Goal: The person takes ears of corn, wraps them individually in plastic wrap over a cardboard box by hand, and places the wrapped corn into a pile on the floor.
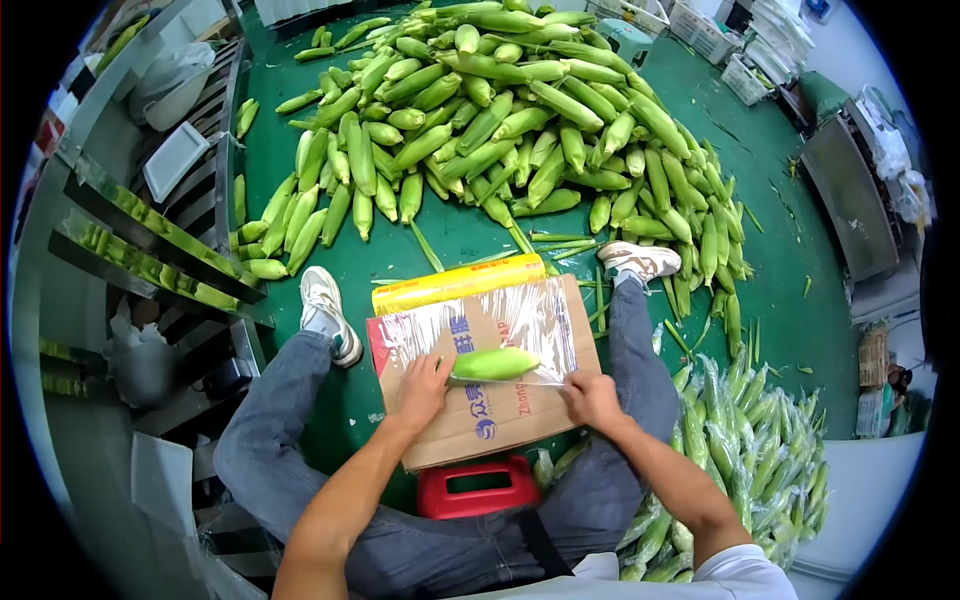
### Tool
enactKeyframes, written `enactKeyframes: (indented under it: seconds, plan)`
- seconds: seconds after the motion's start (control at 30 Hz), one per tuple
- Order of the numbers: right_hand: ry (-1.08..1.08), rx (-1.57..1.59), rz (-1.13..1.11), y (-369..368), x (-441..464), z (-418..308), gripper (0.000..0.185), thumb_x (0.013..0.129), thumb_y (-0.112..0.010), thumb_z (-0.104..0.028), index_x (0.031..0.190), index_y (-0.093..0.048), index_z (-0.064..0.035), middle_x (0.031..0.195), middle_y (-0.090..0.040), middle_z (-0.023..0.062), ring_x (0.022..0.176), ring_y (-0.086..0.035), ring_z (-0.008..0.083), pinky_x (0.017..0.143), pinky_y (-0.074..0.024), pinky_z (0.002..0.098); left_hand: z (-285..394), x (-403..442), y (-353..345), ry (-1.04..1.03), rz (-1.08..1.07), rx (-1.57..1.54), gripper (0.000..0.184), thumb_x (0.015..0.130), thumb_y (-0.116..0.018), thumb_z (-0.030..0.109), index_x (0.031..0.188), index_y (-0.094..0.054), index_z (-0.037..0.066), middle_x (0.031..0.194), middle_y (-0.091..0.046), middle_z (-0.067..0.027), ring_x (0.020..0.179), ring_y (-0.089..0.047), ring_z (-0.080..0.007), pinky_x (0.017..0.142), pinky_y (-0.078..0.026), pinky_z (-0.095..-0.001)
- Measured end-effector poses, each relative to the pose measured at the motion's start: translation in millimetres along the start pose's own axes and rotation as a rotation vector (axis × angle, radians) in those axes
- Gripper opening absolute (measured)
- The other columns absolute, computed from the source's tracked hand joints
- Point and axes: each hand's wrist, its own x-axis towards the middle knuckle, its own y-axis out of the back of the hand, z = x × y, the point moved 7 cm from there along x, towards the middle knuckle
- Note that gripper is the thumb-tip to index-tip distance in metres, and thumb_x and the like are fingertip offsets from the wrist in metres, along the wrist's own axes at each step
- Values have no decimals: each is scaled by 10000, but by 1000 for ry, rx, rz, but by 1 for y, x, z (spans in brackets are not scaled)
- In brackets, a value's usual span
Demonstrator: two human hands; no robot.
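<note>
A green ear of corn (495,363) in its husk lies on clear plastic film (545,330) spread over a printed cardboard box (510,425). My left hand (422,392) is at the corn's left end, fingers bent on the film's near edge and close against the husk. On the other side, my right hand (592,401) pinches the film's near edge, which runs taut between both hands. A yellow film roll (460,283) lies along the box's far edge. Under the near edge of the box sits a red plastic stool (478,487).
Unwrapped corn (480,120) is heaped on the green floor (790,250) ahead. Film-wrapped corn (760,450) is piled at my right. A slatted metal rack (205,180) stands left; a metal box (850,195) and white crates (705,35) are at right. Loose leaves lie about.
</note>
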Motion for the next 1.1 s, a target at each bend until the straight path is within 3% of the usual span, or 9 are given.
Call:
enactKeyframes:
  seconds: [0.07,0.2,0.37,0.47,0.67,0.77,0.83,1.0,1.1]
  plan:
    - [-479,389,-182,17,6,12,181,928,-695,-120,804,-701,10,635,-643,49,597,-618,155,580,-498,305,1,-3,8,-5,-124,-19,614,717,-727,-6,1306,-561,39,1068,-590,-177,1026,-558,-371,910,-475,-440]
    - [-645,924,-34,-25,79,2,153,931,-691,-126,866,-740,4,663,-656,18,635,-616,112,608,-505,274,2,-2,-3,-30,-182,-16,590,729,-755,37,1287,-563,37,1077,-583,-169,1049,-547,-366,926,-469,-450]
    - [-166,167,-95,-82,85,-28,241,905,-714,-175,1063,-701,6,944,-720,198,826,-705,320,746,-548,420,-2,-2,4,47,-181,-55,608,721,-788,55,1291,-579,33,1108,-588,-176,1093,-549,-372,958,-465,-448]
    - [-119,342,-114,-48,30,-48,385,885,-745,-225,1183,-655,2,1100,-673,256,978,-669,421,838,-539,458,7,-14,12,119,-163,-208,595,733,-784,56,1295,-590,40,1123,-585,-175,1101,-554,-374,955,-470,-449]
    - [-18,253,-489,-50,-17,-46,498,856,-788,-291,1232,-632,-4,1102,-652,238,1065,-628,434,932,-505,473,34,-73,-1,254,-345,-374,536,778,-806,183,1264,-618,54,1156,-634,-181,1151,-556,-362,1012,-443,-447]
    - [375,-195,-179,-53,40,-43,374,868,-748,-283,1138,-668,-37,1063,-652,194,1003,-632,392,876,-510,463,5,-38,-4,207,-256,364,486,875,-707,337,1265,-630,57,1216,-616,-211,1162,-539,-355,1031,-392,-476]
    - [228,-269,-92,-44,129,-61,326,867,-713,-265,1111,-689,-50,1008,-645,202,913,-633,397,847,-530,449,-13,34,41,369,13,367,497,906,-658,348,1301,-610,50,1255,-587,-220,1187,-515,-354,1017,-395,-492]
    - [208,26,-285,-62,211,-75,241,957,-615,-280,948,-652,-42,885,-688,233,849,-664,423,754,-531,505,17,98,18,-74,62,104,581,845,-690,182,1388,-529,55,1140,-581,-172,1083,-540,-338,973,-419,-459]
    - [300,-73,-388,-58,192,-83,299,998,-544,-298,1052,-654,-25,943,-700,249,862,-670,444,777,-532,507,-1,95,-20,35,-30,29,607,720,-723,80,1306,-570,44,1065,-584,-164,1033,-546,-353,921,-442,-460]
